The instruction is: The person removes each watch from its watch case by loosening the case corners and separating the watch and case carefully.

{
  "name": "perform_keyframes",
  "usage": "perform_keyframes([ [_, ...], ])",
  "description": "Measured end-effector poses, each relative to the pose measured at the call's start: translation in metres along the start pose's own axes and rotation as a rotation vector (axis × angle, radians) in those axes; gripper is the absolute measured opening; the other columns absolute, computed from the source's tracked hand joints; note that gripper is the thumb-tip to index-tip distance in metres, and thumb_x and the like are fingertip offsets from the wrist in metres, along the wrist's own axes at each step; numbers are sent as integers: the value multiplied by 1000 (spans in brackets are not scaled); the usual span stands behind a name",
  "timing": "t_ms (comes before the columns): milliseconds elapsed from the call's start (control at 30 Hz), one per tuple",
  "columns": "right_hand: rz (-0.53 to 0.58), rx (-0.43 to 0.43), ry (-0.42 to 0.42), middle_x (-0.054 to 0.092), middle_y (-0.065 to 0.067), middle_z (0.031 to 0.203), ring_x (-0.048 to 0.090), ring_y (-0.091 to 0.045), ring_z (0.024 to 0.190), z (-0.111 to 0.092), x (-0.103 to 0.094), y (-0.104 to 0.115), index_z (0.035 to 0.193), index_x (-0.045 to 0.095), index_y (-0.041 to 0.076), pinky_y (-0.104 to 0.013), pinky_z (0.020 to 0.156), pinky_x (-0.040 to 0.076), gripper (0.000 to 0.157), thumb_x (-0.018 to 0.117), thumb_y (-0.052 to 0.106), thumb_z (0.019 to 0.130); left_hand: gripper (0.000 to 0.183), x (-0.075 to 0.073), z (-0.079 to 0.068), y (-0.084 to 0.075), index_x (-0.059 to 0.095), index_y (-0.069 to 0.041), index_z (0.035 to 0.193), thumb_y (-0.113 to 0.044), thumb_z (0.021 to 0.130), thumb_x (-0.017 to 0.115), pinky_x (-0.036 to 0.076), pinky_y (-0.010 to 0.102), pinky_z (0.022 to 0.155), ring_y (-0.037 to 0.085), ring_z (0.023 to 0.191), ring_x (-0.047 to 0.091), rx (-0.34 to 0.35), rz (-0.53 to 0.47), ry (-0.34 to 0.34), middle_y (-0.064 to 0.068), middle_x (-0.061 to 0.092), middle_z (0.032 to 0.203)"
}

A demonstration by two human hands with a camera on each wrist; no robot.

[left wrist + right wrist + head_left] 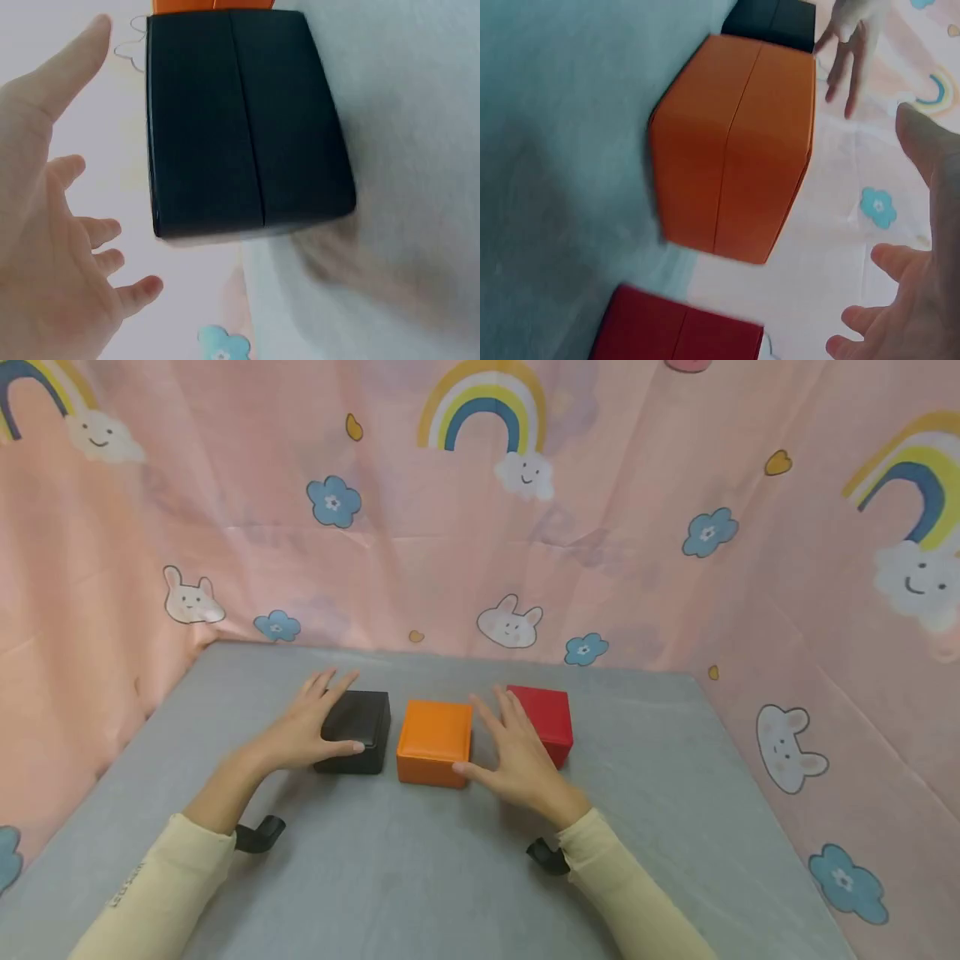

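Three small lidded boxes stand in a row on the grey table: a black box (pixel 363 718), an orange box (pixel 435 735) and a red box (pixel 546 718). My left hand (pixel 303 731) is spread above the left side of the black box, thumb over its near edge. The left wrist view shows a gap between this hand (pixel 52 225) and the black box (pixel 240 120). My right hand (pixel 517 760) hovers between the orange and red boxes, its fingers spread. In the right wrist view, that hand (pixel 911 285) is apart from the orange box (pixel 735 142).
The grey table (pixel 390 877) extends around the boxes. A pink patterned curtain (pixel 420 568) hangs behind and along both sides. A black strap end (pixel 260 834) sticks out at the left wrist, another strap end (pixel 547 857) at the right.
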State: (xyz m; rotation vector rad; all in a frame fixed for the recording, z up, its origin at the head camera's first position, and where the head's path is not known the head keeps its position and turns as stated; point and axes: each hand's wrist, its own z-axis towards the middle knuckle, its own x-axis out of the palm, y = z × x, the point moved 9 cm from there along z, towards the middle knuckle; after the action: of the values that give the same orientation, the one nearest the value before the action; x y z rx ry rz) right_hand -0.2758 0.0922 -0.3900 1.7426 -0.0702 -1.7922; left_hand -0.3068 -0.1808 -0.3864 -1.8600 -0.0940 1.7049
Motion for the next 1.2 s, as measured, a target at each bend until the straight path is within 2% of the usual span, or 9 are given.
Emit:
perform_keyframes([
  [100,50,-9,-14,12,-10,171,13,-36,158,1,3,11,162,23,31,-66,116,32,94,74,54,85,111,-2,-3,7,11,-23,164,-45,82,82,20,83,108,53,153,0,11,-29,20,26,2,169],
  [200,100,-46,-4,16,-9,170,18,-34,156,1,9,26,161,26,30,-66,114,36,93,76,50,85,112,-3,-11,16,12,-23,164,-40,81,85,19,84,106,56,152,0,2,-63,38,27,2,168],
  [367,190,-99,40,18,-3,170,19,-30,156,0,19,46,160,26,32,-66,116,32,89,75,46,88,113,-1,-22,28,11,-24,164,-37,80,86,17,86,104,58,151,-1,-6,-136,50,29,1,167],
  [467,231,-116,67,20,-2,170,22,-30,155,-2,25,56,161,25,33,-65,115,35,87,74,44,89,113,1,-26,33,11,-23,164,-36,80,86,15,86,103,59,150,0,2,-177,47,30,2,167],
  [633,277,-158,86,23,-5,169,28,-29,153,-2,30,74,161,26,31,-62,112,40,83,71,42,92,111,-7,-29,41,13,-20,164,-34,81,85,13,83,108,58,151,3,13,-219,22,31,7,167],
  [800,373,-189,107,21,-2,170,26,-28,154,-1,36,89,160,27,32,-60,117,35,81,72,37,93,109,-11,-30,45,14,-20,164,-33,81,84,13,81,110,56,152,4,19,-253,34,29,9,167],
  [1000,572,-214,194,22,-5,170,25,-24,156,-5,58,103,160,28,27,-52,122,33,76,69,31,96,104,-10,-30,51,11,-23,164,-34,87,79,22,78,111,54,152,12,1,-311,76,24,10,169],
  [1133,630,-202,234,22,-6,170,29,-22,154,-5,75,106,161,27,25,-43,121,36,74,66,28,98,101,-13,-29,55,11,-27,164,-33,88,77,26,76,111,54,151,16,5,-348,104,20,9,170],
  [1200,670,-169,250,23,-4,169,30,-23,154,-5,83,105,161,26,25,-44,122,35,73,65,28,99,100,-15,-28,57,11,-27,164,-31,89,76,26,74,112,53,152,14,11,-371,119,19,9,170],
])
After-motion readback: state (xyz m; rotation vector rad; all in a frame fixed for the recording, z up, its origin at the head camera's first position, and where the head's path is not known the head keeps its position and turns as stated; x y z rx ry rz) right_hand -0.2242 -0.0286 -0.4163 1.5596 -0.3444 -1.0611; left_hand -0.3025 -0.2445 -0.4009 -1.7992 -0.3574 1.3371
